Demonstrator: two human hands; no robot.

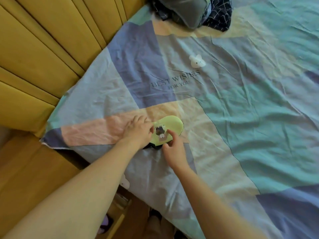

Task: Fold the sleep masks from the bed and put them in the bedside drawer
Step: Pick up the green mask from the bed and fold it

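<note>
A light green sleep mask [170,125] with a small animal picture lies on the patchwork bed sheet [224,118] near the bed's left edge. Its black strap [154,147] shows just under its near end. My left hand [138,131] grips the mask's left side with its fingers closed on the fabric. My right hand [172,149] pinches the near edge of the same mask from below. A white animal-shaped sleep mask [197,61] lies alone farther up the bed. The bedside drawer [120,209] is partly visible under my left forearm, seemingly open.
A yellow padded headboard [43,49] runs along the left. A heap of dark grey and patterned fabric [191,12] sits at the top of the bed. A wooden bedside cabinet top [34,169] lies at lower left. A small white item [124,182] peeks out beside my left arm.
</note>
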